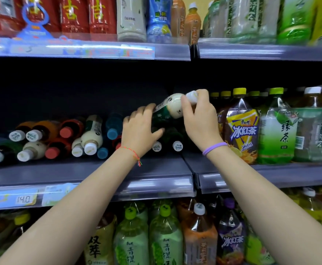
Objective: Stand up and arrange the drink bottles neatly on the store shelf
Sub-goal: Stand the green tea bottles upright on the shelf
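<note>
A cream drink bottle with a dark green label and white cap (172, 108) is tilted above the middle shelf (91, 173), cap up to the right. My right hand (200, 119) grips its neck and cap. My left hand (139, 131) holds its lower body from the left. Under them two dark bottles with white caps (177, 145) lie on their sides. To the left, several toppled bottles (91, 136) with white, red and blue caps lie in a heap, caps facing me.
Tall tea bottles (241, 127) stand upright right of my hands on the neighbouring shelf section. The upper shelf (99, 50) holds red, white and blue bottles close overhead. Large bottles (165, 236) fill the shelf below. The back of the middle shelf is dark.
</note>
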Available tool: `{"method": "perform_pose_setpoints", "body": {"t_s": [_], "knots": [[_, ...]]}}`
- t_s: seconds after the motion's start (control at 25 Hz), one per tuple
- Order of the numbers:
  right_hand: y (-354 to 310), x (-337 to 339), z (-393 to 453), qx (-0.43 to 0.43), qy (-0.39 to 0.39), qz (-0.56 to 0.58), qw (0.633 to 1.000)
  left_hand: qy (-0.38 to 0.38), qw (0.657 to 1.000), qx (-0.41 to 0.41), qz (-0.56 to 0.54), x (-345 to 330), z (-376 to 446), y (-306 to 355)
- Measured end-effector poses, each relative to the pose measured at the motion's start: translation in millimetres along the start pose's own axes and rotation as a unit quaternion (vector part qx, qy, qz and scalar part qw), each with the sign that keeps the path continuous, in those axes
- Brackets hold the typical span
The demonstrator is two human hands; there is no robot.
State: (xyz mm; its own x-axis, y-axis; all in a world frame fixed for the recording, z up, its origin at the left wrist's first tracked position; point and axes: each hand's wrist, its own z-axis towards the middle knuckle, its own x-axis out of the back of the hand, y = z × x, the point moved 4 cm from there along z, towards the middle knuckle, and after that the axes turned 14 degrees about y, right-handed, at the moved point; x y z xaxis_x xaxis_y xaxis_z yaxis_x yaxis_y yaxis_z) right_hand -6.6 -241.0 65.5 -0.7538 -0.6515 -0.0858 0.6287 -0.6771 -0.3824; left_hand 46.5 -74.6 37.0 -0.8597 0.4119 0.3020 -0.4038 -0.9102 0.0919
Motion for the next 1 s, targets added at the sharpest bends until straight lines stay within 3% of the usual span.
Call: {"method": "perform_pose_setpoints", "body": {"t_s": [0.2, 0.32, 0.4, 0.52, 0.6, 0.72, 0.84, 1.0], "knots": [[-5.5, -5.3, 11.0, -0.079, 0.001, 0.041, 0.996, -0.058, 0.991, 0.005, -0.118, 19.4, -10.0, -5.9], [-11.0, -18.4, 8.1, -0.128, -0.022, 0.118, 0.984, -0.041, 0.988, 0.026, -0.149, 30.6, -20.3, -13.6], [-11.3, -30.9, 1.4, -0.162, -0.063, 0.160, 0.972, -0.017, 0.978, 0.089, -0.189, 37.3, -26.7, -27.1], [4.4, -56.1, -22.0, -0.087, -0.205, -0.029, 0.975, -0.002, 0.964, 0.163, -0.212, 43.3, -35.4, -51.8], [19.1, -73.5, -46.2, -0.037, -0.318, -0.170, 0.932, -0.023, 0.965, 0.170, -0.199, 43.2, -41.9, -61.5], [27.1, -91.0, -70.8, -0.005, -0.416, -0.270, 0.868, -0.044, 0.962, 0.192, -0.189, 41.2, -45.8, -68.9], [27.5, -97.2, -78.4, 0.013, -0.449, -0.321, 0.833, -0.055, 0.959, 0.198, -0.194, 41.1, -45.8, -69.7], [31.2, -88.1, -73.8, -0.004, -0.403, -0.287, 0.869, -0.022, 0.949, 0.183, -0.256, 48.4, -46.5, -56.4]]}}
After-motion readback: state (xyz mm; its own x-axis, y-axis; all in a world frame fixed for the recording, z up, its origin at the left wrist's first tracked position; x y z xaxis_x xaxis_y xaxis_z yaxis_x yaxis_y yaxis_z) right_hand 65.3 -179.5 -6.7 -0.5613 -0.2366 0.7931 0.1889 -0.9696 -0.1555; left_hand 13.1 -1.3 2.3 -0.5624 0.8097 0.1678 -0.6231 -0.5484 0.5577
